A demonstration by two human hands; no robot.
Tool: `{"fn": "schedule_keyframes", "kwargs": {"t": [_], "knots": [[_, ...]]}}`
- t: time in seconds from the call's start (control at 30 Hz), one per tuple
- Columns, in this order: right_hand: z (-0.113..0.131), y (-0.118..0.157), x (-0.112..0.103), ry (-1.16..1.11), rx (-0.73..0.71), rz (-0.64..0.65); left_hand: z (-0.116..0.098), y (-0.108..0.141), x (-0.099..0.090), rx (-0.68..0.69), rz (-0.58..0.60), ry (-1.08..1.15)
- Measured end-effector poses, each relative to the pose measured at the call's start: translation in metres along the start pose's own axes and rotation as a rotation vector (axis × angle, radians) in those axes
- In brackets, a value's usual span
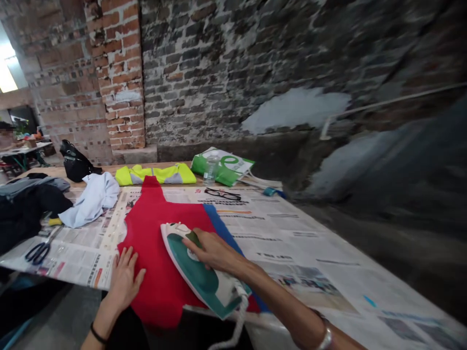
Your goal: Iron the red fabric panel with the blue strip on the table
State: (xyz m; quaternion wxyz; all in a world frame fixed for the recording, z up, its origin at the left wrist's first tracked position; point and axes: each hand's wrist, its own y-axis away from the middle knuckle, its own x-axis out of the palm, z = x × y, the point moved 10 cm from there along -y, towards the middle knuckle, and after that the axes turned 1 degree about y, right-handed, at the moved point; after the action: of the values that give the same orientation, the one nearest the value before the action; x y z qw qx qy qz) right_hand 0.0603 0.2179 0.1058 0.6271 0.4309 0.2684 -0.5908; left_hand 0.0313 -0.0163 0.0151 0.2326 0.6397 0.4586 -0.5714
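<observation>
A red garment piece with a blue strip along its right side, the red cloth (146,233), lies spread on newspaper, its lower edge hanging over the table's front. On it rests a green and white clothes iron (197,274), nose pointing away and to the left. My right hand (211,250) is wrapped round the iron's handle. The iron's cord (239,321) hangs down in front. My left hand (126,279) lies flat on the cloth's left edge with its fingers outstretched, apart from the iron.
Newspaper (314,238) covers the table. Scissors (38,250), a white garment (93,199) and dark clothes (25,209) lie at left. Behind are a yellow vest (175,174), a green bag (231,167), a clear bottle (210,170) and eyeglasses (222,194). A brick wall (204,73) rises beyond.
</observation>
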Motion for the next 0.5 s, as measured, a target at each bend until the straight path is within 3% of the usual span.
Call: {"fn": "schedule_keyframes", "kwargs": {"t": [0.17, 0.5], "knots": [[0.047, -0.012, 0.016, 0.117, -0.065, 0.052, 0.012, 0.014, 0.010, 0.041, -0.056, -0.089], [0.108, -0.132, 0.006, 0.150, -0.101, -0.008, 0.008, 0.015, 0.013, 0.011, -0.039, -0.069]]}}
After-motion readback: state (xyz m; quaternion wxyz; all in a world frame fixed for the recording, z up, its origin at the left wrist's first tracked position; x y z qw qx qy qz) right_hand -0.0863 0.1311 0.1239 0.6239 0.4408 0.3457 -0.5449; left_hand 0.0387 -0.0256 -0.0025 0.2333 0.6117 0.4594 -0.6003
